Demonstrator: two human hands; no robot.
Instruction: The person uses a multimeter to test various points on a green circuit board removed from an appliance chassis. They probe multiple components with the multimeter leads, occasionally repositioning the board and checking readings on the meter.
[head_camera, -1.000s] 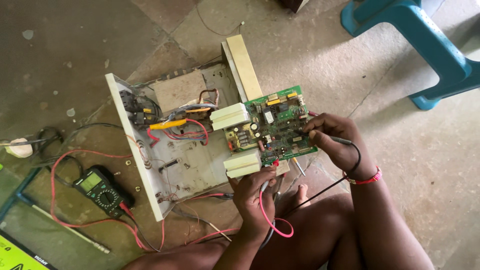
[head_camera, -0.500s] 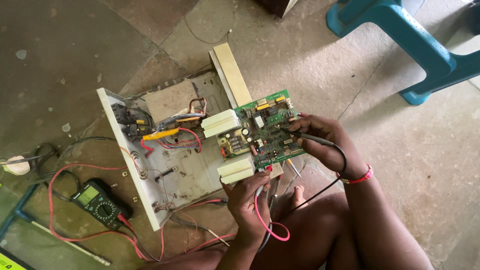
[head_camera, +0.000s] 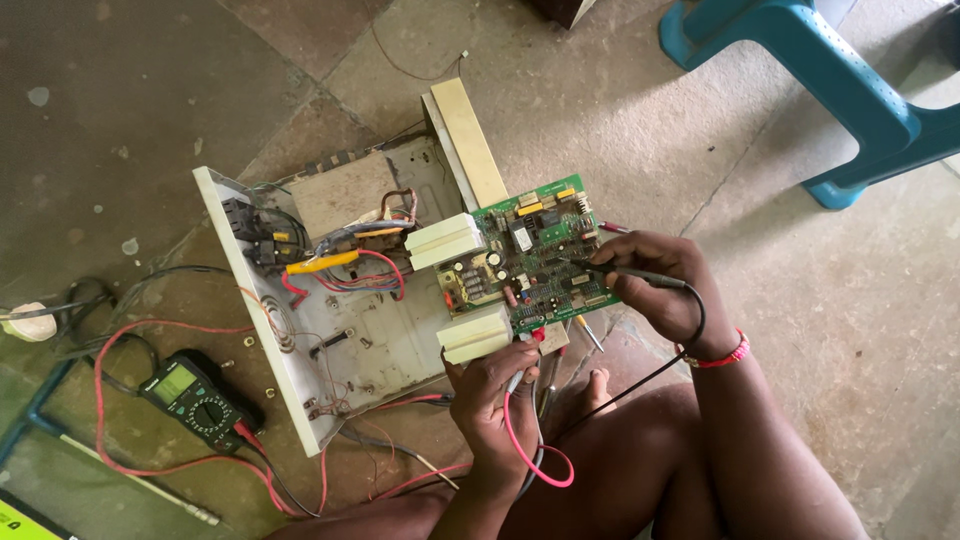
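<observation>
Circuit board (head_camera: 530, 255) | between hands | right grip (head_camera: 655, 285) pinching black probe (head_camera: 640, 274) | left grip (head_camera: 500, 385) pinching red probe (head_camera: 520, 375)

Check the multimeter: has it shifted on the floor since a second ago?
No. The multimeter sits in the same spot beside the lower corner of the white metal chassis; only the camera view drifted.

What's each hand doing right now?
Left hand: closed on the red probe.
Right hand: closed on the black probe, tip on the green circuit board.
</observation>
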